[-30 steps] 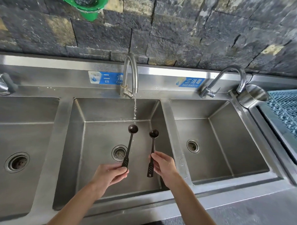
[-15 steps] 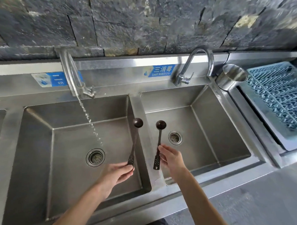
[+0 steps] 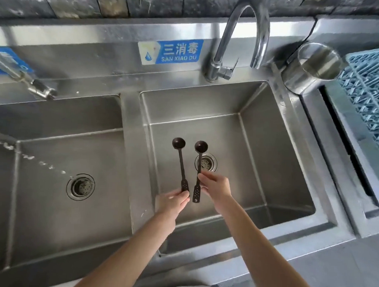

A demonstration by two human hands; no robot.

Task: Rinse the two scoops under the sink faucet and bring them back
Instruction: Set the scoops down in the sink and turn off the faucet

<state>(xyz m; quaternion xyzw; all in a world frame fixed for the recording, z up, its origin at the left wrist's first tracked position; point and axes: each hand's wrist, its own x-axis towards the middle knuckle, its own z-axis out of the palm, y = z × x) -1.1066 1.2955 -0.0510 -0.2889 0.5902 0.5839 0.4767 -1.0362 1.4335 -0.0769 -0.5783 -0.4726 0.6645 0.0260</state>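
Two dark long-handled scoops are held bowls-away over the right sink basin [image 3: 259,145]. My left hand [image 3: 173,204] pinches the perforated handle end of the left scoop [image 3: 180,162]. My right hand [image 3: 215,186] grips the right scoop [image 3: 199,165] partway down its handle, its bowl above the drain [image 3: 207,163]. The faucet [image 3: 25,77] of the basin to the left still runs; its stream falls toward that basin's drain [image 3: 80,186], well clear of both scoops. The chrome faucet [image 3: 241,37] over the right basin shows no water.
A steel cup [image 3: 311,68] stands at the right basin's back corner. A blue plastic rack [image 3: 370,102] lies in the tray to the right. A stone wall rises behind the steel backsplash with its blue label [image 3: 170,51]. Grey floor shows at lower right.
The scoops left the running stream in the middle basin and moved right, across the divider, to the right basin. My view turned right and drew closer. Both hands kept their grips.
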